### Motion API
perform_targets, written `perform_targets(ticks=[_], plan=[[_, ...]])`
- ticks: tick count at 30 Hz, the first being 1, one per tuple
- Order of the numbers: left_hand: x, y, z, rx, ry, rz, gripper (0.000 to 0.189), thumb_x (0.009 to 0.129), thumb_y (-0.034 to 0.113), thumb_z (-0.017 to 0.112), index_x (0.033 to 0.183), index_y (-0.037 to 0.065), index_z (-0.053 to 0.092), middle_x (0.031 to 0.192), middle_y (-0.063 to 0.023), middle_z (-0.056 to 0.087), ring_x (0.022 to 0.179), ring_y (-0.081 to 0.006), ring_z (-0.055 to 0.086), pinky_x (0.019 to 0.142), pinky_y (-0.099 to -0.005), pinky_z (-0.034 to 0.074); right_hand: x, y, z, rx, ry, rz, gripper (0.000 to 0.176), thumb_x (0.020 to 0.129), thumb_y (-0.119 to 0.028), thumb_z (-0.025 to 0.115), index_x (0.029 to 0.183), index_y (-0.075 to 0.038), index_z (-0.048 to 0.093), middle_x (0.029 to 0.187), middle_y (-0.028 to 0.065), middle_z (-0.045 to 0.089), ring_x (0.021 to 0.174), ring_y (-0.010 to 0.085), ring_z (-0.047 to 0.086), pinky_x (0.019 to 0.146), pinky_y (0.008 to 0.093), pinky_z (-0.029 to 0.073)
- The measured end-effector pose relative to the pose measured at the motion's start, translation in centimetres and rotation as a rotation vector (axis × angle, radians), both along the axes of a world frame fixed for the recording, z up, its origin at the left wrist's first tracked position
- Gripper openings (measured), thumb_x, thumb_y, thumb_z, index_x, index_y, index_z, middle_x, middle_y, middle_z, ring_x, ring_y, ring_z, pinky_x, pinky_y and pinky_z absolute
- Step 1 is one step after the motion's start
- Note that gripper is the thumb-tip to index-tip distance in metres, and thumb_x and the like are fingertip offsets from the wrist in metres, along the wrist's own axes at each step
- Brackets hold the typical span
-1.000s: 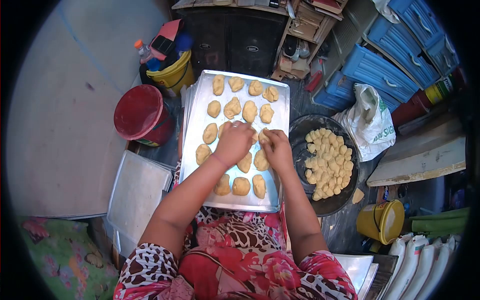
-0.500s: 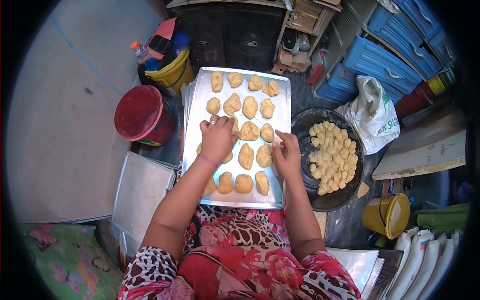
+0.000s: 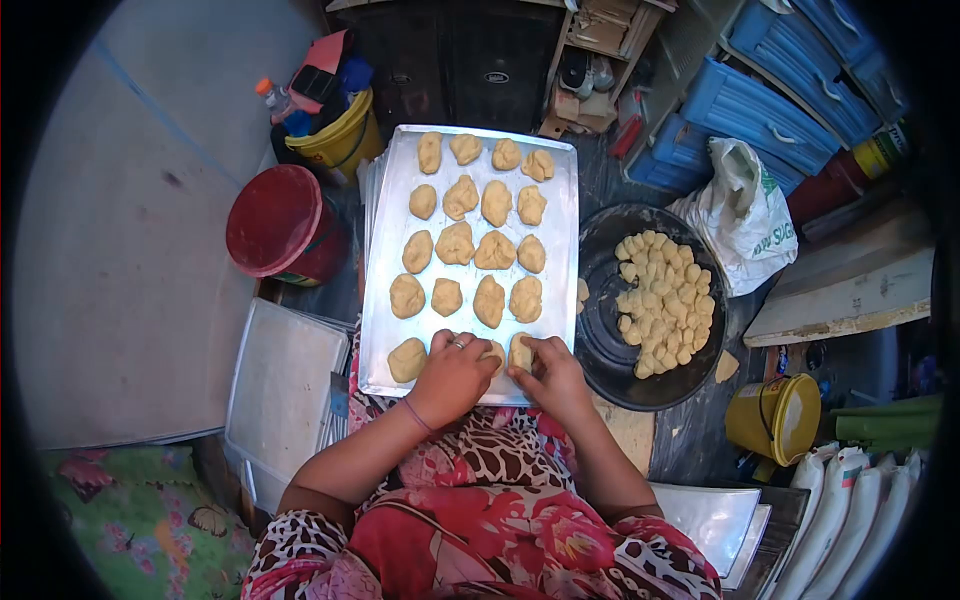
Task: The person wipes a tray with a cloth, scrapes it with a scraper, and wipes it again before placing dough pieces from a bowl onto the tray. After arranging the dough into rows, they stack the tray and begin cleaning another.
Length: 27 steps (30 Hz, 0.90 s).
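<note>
A metal tray [image 3: 382, 332] with rows of uneven yellowish dough pieces [image 3: 494, 251] lies in front of me over my lap. My left hand [image 3: 455, 378] is curled down over the row closest to me, its fingers round a dough piece they mostly cover; another piece [image 3: 493, 355] shows beside its fingertips. My right hand [image 3: 552, 375] has thumb and fingers closed about the piece at that row's right end [image 3: 519, 351]. Right of the tray, a black basin [image 3: 598, 235] contains a heap of smaller dough balls [image 3: 668, 305].
Left of the tray stand a lidded red bucket [image 3: 275, 222] and a yellow bucket [image 3: 345, 140] filled with items. More trays [image 3: 285, 365] lie at lower left. On the right are a white sack [image 3: 740, 225], blue drawers [image 3: 760, 125] and a small yellow pail [image 3: 785, 415].
Both hands have moved from the tray's middle rows down to the row closest to me. Middle-row pieces that my left hand covered now show. The right hand, open before, has closed on a dough piece.
</note>
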<state>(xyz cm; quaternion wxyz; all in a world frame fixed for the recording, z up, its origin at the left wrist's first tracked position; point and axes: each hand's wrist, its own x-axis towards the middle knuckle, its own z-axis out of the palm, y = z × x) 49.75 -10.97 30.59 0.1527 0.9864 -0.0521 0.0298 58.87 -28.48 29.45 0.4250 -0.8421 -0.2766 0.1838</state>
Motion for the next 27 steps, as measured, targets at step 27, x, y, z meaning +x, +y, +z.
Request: perform_targets(ticks=[27], plan=[[-3.0,3.2,1.3,-0.161,-0.197,0.211,0.03,0.079,0.019,0.067,0.108,0.01,0.064,0.115,-0.0058,0.06,0.109,-0.0217,0.055,0.094,-0.0425,0.029,14.7,8.6,-1.9,0.035,-0.563,-0.149,0.051,0.089,-0.036,0.057,0.136,-0.019,0.047,0.15,0.0164,0.026,0.139,0.0337,0.023,0.11,0.0568,0.013]])
